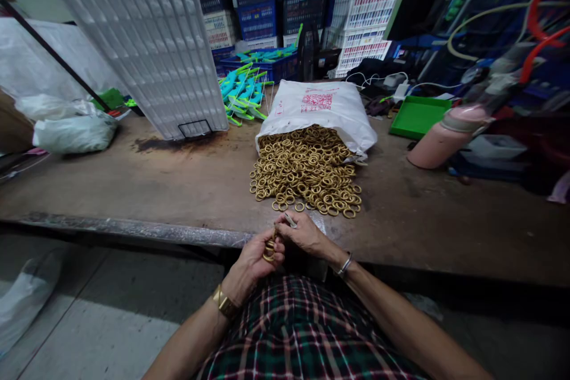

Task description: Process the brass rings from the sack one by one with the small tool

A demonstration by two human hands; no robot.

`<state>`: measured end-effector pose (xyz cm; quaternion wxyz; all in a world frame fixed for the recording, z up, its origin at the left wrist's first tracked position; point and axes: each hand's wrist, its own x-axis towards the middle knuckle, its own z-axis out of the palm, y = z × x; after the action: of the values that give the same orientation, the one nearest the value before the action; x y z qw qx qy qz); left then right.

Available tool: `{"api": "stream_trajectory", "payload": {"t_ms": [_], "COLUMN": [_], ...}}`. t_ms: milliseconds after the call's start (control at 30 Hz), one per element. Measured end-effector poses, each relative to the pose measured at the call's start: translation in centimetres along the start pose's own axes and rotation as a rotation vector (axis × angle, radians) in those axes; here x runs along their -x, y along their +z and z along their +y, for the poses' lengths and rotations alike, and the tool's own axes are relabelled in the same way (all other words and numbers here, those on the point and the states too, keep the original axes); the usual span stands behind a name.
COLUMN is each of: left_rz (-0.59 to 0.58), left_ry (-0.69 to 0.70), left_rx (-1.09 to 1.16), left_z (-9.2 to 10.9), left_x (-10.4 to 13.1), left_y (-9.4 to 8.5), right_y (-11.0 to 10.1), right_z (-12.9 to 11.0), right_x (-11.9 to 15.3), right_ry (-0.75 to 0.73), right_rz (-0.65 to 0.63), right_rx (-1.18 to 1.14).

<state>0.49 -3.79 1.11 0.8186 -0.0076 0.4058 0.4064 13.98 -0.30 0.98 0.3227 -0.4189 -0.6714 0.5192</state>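
Note:
Several brass-coloured rings [269, 251] sit in my left hand [258, 256], whose fingers are closed round them, just off the table's front edge. My right hand [303, 233] meets it at the fingertips. A small pale, slim tool [290, 221] sticks out between the right thumb and fingers; its exact kind is too small to make out. Past the hands a heap of the same rings [307, 169] spills from the mouth of a white sack [316, 101] with red print, lying on the table.
A ribbed translucent plastic panel [146, 47] stands tilted on the wooden table [178, 184]. Teal and green clips [244, 92] lie behind it. To the right are a pink bottle [440, 136] and a green tray [420, 117]. Stacked crates [258, 18] line the back; a plastic bag [73, 127] lies left.

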Motion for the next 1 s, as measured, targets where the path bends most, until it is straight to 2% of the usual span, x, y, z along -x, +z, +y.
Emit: {"api": "stream_trajectory", "payload": {"t_ms": [133,467,600,733,833,1000], "left_rz": [-0.009,-0.050,-0.049,-0.023,0.000,0.026], "left_ry": [-0.097,-0.207,-0.177,-0.121,-0.088,-0.069], "left_rx": [0.055,0.065,0.074,0.100,0.082,0.056], "left_z": [-0.4,-1.7,-1.5,-1.5,-1.6,-2.0], "left_x": [-0.4,-0.9,-0.7,-0.7,-0.9,-1.0], "left_y": [0.2,0.8,1.2,1.4,1.4,1.6], "right_y": [-0.3,-1.5,-1.9,-1.9,-1.6,-1.3], "right_z": [0.4,1.8,2.4,2.3,2.1,1.8], "right_x": [0.4,1.4,1.7,2.9,3.5,3.7], "right_ry": [0.010,0.089,0.041,-0.029,-0.063,-0.079], "right_rz": [0.062,0.112,0.197,0.079,-0.007,-0.010], "right_rx": [0.027,0.053,0.301,0.609,0.671,0.718]}}
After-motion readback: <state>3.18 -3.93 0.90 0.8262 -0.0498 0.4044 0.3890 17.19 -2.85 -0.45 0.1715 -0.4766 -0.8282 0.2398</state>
